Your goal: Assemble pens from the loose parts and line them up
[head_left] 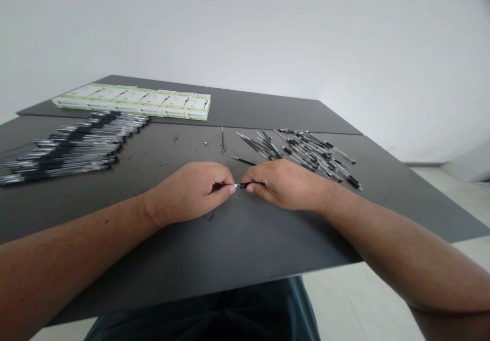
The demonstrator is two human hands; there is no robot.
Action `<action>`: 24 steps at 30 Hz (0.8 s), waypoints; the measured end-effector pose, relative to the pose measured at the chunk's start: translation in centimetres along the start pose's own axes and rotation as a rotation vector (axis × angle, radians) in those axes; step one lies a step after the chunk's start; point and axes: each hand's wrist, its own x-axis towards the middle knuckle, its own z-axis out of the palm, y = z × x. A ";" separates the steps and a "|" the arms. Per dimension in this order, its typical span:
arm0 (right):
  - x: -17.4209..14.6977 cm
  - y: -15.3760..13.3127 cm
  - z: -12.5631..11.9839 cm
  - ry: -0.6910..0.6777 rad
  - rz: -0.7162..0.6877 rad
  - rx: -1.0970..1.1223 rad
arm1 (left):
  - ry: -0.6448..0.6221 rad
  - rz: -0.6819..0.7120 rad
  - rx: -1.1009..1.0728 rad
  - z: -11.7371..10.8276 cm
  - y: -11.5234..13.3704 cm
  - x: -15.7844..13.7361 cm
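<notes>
Over the middle of the table, a pen [242, 185] lies level between my two hands. My left hand [195, 190] pinches its silvery tip end with thumb and forefinger. The black grip part is held by my right hand [285, 185], whose fingers hide the rest of the barrel. Just beyond my right hand is a pile of clear pen barrels with black grips [317, 152]. Beside that pile are several dark refills [264, 144], one of them [243, 161] close to my right knuckles. A single refill [222, 139] and a small pen tip [205, 143] lie past my left hand.
At the left is a long row of pens [76, 147] laid side by side. Behind them stand several green-and-white boxes [141, 101] in a line. Small dark scraps [176, 139] dot the grey table [245, 244]. A white wall rises behind it.
</notes>
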 end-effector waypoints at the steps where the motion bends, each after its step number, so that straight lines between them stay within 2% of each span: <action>1: 0.0 0.0 0.0 0.002 0.003 0.003 | -0.001 -0.002 0.001 0.0 0.0 0.0; 6: 0.1 -0.1 0.0 0.044 0.052 0.026 | 0.019 0.006 -0.005 -0.1 0.0 0.0; 14: 0.0 0.2 0.2 -0.008 -0.067 0.004 | -0.025 0.008 -0.041 0.0 0.0 0.0; 21: 0.1 -0.1 0.0 0.049 -0.015 0.013 | -0.002 0.004 -0.029 0.0 0.0 -0.1; 24: 0.1 0.0 0.0 0.026 -0.032 -0.001 | -0.008 0.012 -0.025 0.1 -0.1 0.0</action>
